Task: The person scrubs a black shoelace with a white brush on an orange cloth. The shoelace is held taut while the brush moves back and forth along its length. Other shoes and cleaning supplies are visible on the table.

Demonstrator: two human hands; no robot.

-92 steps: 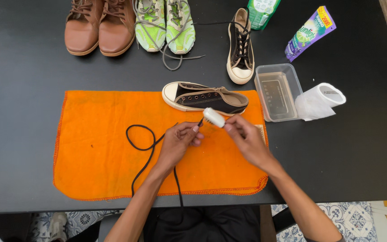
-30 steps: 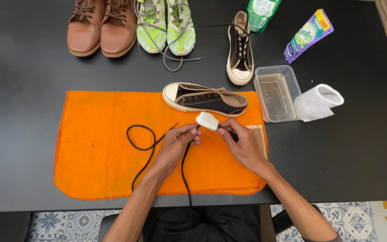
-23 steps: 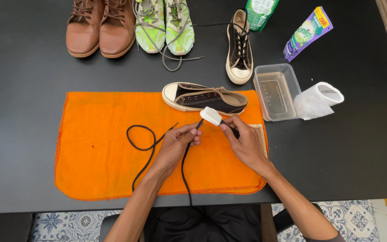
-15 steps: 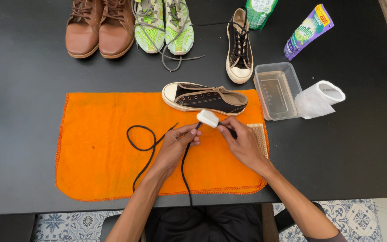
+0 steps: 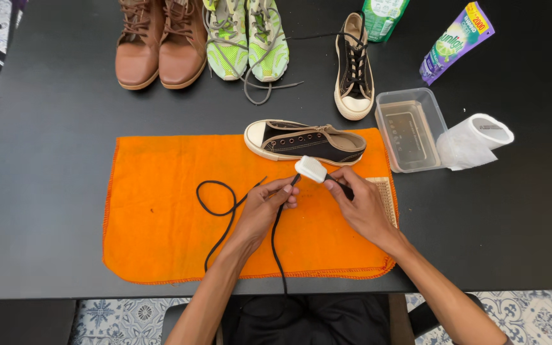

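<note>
A: From the head view, our left hand (image 5: 264, 207) pinches the black shoelace (image 5: 225, 214) taut over the orange cloth (image 5: 154, 211), probably so it can be rubbed.

B: And our right hand (image 5: 359, 204) grips the white pad (image 5: 311, 170) against it, just below the unlaced sneaker (image 5: 308, 142) on the tabletop (image 5: 46, 160)

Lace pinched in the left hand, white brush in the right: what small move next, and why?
Probably feed the black shoelace a little further through the left hand, since the white brush in the right hand sits at one short stretch while most of it lies loose.
</note>
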